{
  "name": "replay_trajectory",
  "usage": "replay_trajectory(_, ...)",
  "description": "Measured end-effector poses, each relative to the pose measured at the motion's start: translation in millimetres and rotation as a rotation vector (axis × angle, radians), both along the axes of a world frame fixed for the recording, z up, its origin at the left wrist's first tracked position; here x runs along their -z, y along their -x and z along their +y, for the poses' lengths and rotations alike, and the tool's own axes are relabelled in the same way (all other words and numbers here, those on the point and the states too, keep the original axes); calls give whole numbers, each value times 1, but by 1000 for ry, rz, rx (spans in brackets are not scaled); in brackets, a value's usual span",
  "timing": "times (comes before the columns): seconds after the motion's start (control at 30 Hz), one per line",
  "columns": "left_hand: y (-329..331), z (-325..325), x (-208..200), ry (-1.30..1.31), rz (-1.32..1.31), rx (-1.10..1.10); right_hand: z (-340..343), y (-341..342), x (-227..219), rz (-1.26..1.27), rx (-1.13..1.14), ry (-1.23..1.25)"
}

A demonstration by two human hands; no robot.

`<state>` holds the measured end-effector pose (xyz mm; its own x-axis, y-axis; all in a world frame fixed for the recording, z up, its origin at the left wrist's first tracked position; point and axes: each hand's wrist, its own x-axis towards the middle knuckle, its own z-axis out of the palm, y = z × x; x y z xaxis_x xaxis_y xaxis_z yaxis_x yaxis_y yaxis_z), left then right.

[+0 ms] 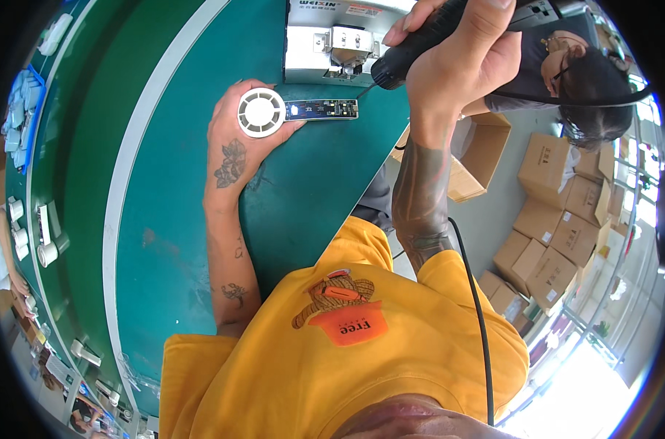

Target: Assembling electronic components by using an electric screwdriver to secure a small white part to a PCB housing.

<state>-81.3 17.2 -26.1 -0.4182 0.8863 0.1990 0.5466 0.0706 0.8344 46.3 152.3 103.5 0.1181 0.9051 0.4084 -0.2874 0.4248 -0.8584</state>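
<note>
My left hand (pixel 234 139) is closed around a white handheld fan (pixel 261 112), gripping it by its round, slotted head. The fan's narrow handle points right, and a dark circuit board (pixel 321 110) lies exposed along it with a small bright light near the head. My right hand (pixel 449 80) is wrapped round a black electric screwdriver (pixel 413 55), held slanting down to the left. Its thin bit reaches the far right end of the board; whether it touches a screw cannot be seen. Just beyond the board stands a silver metal box (pixel 307 66) with a bracket-like fitting on its front.
The green mat (pixel 171 241) covers the bench, with a green conveyor belt (pixel 76 183) beyond a pale rail on the left. White parts (pixel 47 252) and a blue tray (pixel 29 110) lie farther left. Cartons (pixel 552 241) and another person (pixel 592 95) are on the right. A black cable (pixel 479 307) hangs beside my right arm.
</note>
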Motion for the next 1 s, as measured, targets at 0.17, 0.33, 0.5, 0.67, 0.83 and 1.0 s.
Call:
replay_trajectory(0.17,-2,0,-2,5,3,2,12,-6,23,-11,-37,-60)
replay_trajectory(0.33,-1,0,0,2,-24,-7,4,-5,23,44,-18,-55)
replay_trajectory(0.5,0,0,-1,17,-15,1,5,-3,33,630,-411,34)
replay_trajectory(0.67,0,0,-1,16,-16,-2,5,-11,42,26,-106,-173)
replay_trajectory(0.83,1,-1,-2,18,-20,1,-8,-8,31,62,-75,-155)
replay_trajectory(1.0,-5,1,-3,-27,63,24,-21,9,-30,155,-80,-83)
